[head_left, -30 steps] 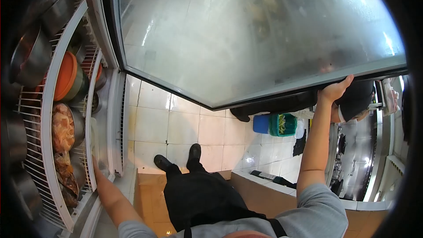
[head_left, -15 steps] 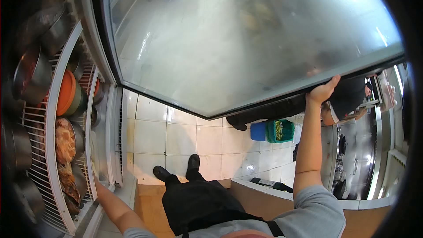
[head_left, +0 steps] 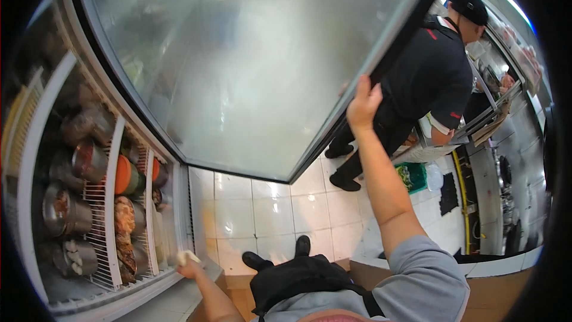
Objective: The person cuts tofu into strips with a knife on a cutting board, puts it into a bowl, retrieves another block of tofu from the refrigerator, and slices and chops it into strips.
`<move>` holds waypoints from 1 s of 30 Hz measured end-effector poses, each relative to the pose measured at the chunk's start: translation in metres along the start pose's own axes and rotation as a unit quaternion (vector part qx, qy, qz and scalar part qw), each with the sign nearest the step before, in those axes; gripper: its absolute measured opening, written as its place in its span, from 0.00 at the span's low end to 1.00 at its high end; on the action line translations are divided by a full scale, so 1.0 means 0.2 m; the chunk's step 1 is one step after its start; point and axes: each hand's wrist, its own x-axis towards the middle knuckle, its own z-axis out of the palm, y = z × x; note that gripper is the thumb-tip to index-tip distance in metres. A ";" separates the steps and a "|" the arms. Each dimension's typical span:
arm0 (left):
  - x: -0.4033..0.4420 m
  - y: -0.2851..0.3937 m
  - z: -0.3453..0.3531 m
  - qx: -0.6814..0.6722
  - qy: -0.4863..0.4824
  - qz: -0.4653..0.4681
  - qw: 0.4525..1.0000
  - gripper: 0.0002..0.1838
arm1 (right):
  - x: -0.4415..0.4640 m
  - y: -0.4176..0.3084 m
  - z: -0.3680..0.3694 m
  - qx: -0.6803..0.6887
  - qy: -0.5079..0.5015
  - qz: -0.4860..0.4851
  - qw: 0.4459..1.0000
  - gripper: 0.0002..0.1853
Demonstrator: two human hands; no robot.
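Glass door [head_left: 238, 83] grasped at slanting long edge by right hand [head_left: 364, 106], pane left of fingers; pale item [head_left: 190, 256] pinched in left hand [head_left: 189, 270].

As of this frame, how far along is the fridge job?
Seemingly done: the left hand is outside the fridge, holding a pale item, too small to identify. In hand: the right hand grips the glass door. Remaining, probably: shutting that door, which stands open.
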 end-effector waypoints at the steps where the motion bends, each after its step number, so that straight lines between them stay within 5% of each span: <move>1: -0.10 -0.03 -0.05 -0.031 -0.043 0.007 0.999 0.39 | -0.02 -0.01 0.02 0.017 0.004 -0.003 1.000 0.12; 3: -0.18 -0.29 0.00 0.134 0.047 0.243 0.959 0.38 | -0.05 -0.04 0.02 -0.003 -0.007 0.017 1.000 0.11; 5: -0.58 -0.04 -0.35 -0.010 -0.136 0.117 0.984 0.36 | -0.10 -0.05 0.01 -0.052 -0.008 0.032 0.998 0.16; 7: -0.71 -0.10 -0.46 0.086 -0.174 0.066 0.979 0.35 | -0.18 -0.14 -0.01 -0.111 -0.037 0.055 0.992 0.22; 12: -0.94 -0.39 -0.72 0.255 -0.210 0.165 0.929 0.37 | -0.42 -0.53 -0.11 -0.084 -0.232 0.098 0.964 0.22; 15: -1.05 -0.50 -0.79 0.354 -0.214 0.161 0.896 0.36 | -0.61 -0.62 -0.13 0.011 -0.353 0.013 0.935 0.24; 17: -1.10 -0.55 -0.79 0.389 -0.231 0.155 0.878 0.36 | -0.70 -0.67 -0.13 0.101 -0.425 -0.071 0.897 0.23; 19: -1.12 -0.59 -0.79 0.406 -0.252 0.148 0.866 0.36 | -0.79 -0.64 -0.12 0.145 -0.636 0.032 0.757 0.20; 22: -1.15 -0.65 -0.75 0.414 -0.286 0.134 0.854 0.36 | -0.87 -0.54 -0.11 0.139 -0.726 -0.014 0.673 0.19; 27: -1.22 -0.69 -0.61 0.413 -0.351 0.094 0.835 0.36 | -0.92 0.14 -0.12 -0.070 -0.791 0.110 0.598 0.26; 30: -1.24 -0.60 -0.42 0.406 -0.369 0.072 0.833 0.36 | -0.88 0.78 -0.38 -0.225 -0.716 0.208 0.627 0.27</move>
